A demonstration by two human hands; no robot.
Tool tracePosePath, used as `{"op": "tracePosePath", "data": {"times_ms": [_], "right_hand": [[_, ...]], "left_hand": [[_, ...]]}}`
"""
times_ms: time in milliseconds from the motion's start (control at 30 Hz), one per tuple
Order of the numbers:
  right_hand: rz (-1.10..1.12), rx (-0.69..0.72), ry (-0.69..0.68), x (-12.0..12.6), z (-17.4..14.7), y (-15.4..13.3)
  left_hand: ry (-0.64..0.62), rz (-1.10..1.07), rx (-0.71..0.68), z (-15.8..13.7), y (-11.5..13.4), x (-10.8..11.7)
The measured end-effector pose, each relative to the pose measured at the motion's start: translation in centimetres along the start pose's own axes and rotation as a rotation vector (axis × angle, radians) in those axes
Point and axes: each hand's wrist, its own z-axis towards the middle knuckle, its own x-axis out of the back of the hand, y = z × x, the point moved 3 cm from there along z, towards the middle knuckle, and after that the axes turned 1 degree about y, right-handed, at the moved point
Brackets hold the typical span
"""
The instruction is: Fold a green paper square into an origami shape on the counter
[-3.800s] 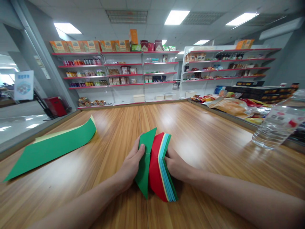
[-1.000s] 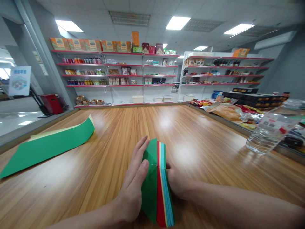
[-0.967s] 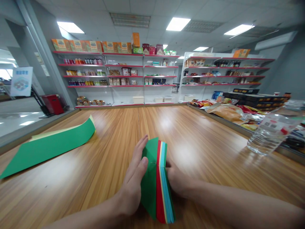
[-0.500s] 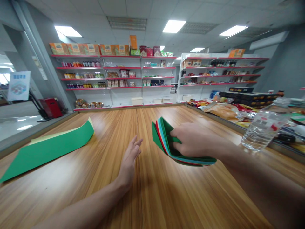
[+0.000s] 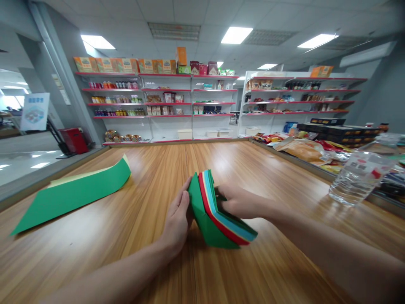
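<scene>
A bent stack of coloured paper point(image 5: 209, 211), with green, red, cream and light blue layers, is held above the wooden table point(image 5: 152, 270) between both hands. My left hand point(image 5: 177, 215) presses against its green outer face on the left, thumb along the edge. My right hand point(image 5: 237, 200) grips the stack from the right, with its fingers inside the fold and partly hidden. To the left, a separate green sheet point(image 5: 76, 196) with a pale yellow side lies on the table, its far right end curling up.
A clear plastic bottle point(image 5: 357, 177) stands at the table's right. Past the right edge lie snack packets point(image 5: 300, 150) and black boxes point(image 5: 341, 133). Stocked shelves point(image 5: 171, 103) line the back. A red box point(image 5: 74, 141) and a sign point(image 5: 34, 112) are at the far left.
The right hand has brought the paper stack left and tilted it. The left hand, free before, now touches the stack's left side. The camera view has shifted slightly left.
</scene>
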Motion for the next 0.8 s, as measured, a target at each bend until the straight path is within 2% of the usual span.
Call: {"op": "tracePosePath", "data": {"times_ms": [67,133,233,333,533,700,800], "right_hand": [[0.119,-0.005,-0.048,-1.6,0.2,-0.2],[0.141,0.071,-0.016,-2.8,0.2,-0.8],[0.073,0.213,0.071,-3.8,-0.1,-1.8],[0.017,0.254,0.086,-4.0,-0.5,-2.4],[-0.013,0.311,0.028,-4.2,-1.4,-3.3],[-0.01,0.344,0.034,-4.1,-1.4,-4.5],[0.052,0.338,0.006,-3.7,-0.6,-4.2]], "left_hand": [[0.069,0.051,-0.062,-0.4,0.4,0.1],[0.108,0.138,-0.101,-0.8,0.8,0.1],[0.093,0.232,-0.138,-1.5,1.7,-0.3],[0.071,0.256,-0.15,-2.1,2.3,-0.6],[-0.011,0.191,-0.05,-3.1,2.1,-1.1],[-0.059,-0.038,-0.007,-3.8,1.8,-1.9],[-0.021,-0.046,-0.037,-3.1,1.7,-1.7]]}}
